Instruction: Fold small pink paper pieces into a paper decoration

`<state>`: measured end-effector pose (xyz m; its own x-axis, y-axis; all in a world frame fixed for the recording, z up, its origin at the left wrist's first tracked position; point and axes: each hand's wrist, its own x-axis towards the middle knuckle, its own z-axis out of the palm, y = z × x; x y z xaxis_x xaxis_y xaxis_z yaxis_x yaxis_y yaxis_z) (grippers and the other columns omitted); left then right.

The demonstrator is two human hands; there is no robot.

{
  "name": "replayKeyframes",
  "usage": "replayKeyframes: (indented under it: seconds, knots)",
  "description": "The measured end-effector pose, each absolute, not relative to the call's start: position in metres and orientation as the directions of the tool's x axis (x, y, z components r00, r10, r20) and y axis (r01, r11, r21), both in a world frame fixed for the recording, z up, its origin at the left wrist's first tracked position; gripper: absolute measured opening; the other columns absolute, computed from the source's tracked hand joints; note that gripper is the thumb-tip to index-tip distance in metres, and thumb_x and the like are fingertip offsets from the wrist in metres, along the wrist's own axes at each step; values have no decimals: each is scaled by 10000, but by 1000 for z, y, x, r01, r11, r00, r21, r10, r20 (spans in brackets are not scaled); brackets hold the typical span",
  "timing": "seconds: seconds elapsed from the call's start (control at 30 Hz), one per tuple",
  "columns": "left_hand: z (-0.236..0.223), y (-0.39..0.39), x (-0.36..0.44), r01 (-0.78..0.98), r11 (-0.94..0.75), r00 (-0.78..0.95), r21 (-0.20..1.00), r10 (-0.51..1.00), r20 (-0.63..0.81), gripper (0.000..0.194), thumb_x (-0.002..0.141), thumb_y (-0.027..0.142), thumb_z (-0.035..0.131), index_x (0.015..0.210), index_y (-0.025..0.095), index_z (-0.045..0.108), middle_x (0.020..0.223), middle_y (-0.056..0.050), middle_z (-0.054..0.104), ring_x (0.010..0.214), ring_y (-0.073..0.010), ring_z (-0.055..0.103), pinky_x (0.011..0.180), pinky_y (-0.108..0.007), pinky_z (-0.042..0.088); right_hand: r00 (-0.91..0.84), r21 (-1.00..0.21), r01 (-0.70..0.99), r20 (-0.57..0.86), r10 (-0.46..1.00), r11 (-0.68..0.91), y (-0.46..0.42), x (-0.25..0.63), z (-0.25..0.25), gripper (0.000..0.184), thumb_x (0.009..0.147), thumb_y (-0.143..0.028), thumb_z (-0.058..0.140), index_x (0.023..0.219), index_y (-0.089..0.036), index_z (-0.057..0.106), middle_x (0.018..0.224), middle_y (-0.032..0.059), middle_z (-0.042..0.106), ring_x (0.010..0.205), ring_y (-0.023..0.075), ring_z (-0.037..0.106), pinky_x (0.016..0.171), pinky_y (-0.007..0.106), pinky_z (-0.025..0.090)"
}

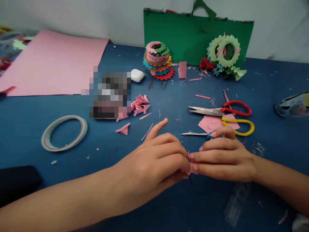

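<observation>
My left hand [160, 158] and my right hand [224, 158] meet at the front middle of the table, fingertips pinched together on a small piece of pink paper [193, 168]. Most of that paper is hidden by the fingers, so its folds cannot be made out. Just beyond my right hand lie scissors [218, 112] with one red and one yellow handle, resting on several pink paper pieces [207, 123]. A thin pointed metal tool [194, 133] with a blue part lies by my right fingertips. Folded pink paper pieces [140, 104] are heaped beyond my left hand, with a single one [124, 129] nearer.
A roll of tape [45, 138] lies at left, near a blurred-out rectangular object [109, 95] and a white case [137, 75]. Behind are a large pink sheet [58, 64], stacked zigzag paper rings [158, 61], a green board [178, 35] and a green paper ring [238, 48]. A clear ruler [235, 203] lies under my right forearm.
</observation>
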<state>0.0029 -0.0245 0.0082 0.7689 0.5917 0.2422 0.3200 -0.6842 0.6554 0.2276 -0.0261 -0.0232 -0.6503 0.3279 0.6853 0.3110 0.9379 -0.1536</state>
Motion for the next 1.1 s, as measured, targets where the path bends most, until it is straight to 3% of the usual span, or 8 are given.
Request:
replayKeyframes:
  seconds: [0.23, 0.37, 0.53, 0.63, 0.73, 1.1]
  knots:
    - [6, -21, 5, 322, -679, 740, 660, 615, 272, 24, 835, 217, 628, 827, 236, 640, 794, 68, 690, 817, -95, 606, 1152, -417, 121, -660, -266, 373, 598, 455, 889, -27, 229, -19, 161, 899, -160, 550, 941, -273, 657, 929, -81, 722, 789, 98, 625, 849, 318, 389]
    - [0, -13, 4, 363, -628, 632, 688, 709, 313, 86, 806, 171, 657, 873, 225, 654, 817, 62, 720, 726, -83, 652, 1120, -407, 269, -551, -526, 375, 536, 639, 764, -24, 224, -28, 151, 888, -196, 569, 1024, -193, 636, 922, 13, 725, 814, 131, 632, 827, 331, 420]
    - [-15, -6, 3, 433, -480, 485, 763, 837, 252, 96, 800, 242, 663, 886, 244, 705, 772, 74, 737, 649, -112, 680, 981, -357, 480, -487, -773, 420, 249, 837, 475, -22, 218, -33, 176, 915, -214, 510, 992, -185, 665, 902, 19, 716, 795, 115, 639, 718, 245, 460]
    - [-20, -6, 3, 383, -414, 489, 826, 849, 199, 135, 794, 220, 669, 917, 229, 723, 740, 47, 741, 609, -122, 683, 721, -241, 583, -498, -818, 407, 173, 850, 405, -23, 217, -31, 203, 923, -245, 488, 971, -184, 675, 842, 17, 705, 728, 109, 620, 671, 227, 457]
    - [-21, -5, 4, 314, -357, 511, 880, 845, 161, 145, 777, 172, 684, 913, 201, 726, 767, 10, 749, 587, -124, 683, 532, -180, 560, -524, -849, 379, 131, 841, 369, -23, 217, -29, 248, 933, -281, 467, 885, -167, 681, 782, 19, 690, 677, 104, 599, 629, 219, 444]
    - [-25, -4, 6, 281, -269, 569, 921, 820, 66, 121, 788, 220, 672, 888, 193, 733, 798, -10, 750, 621, -132, 690, 568, -185, 557, -601, -854, 402, 26, 799, 331, -19, 219, -33, 284, 945, -300, 435, 874, -166, 675, 783, 20, 688, 673, 108, 596, 612, 216, 429]
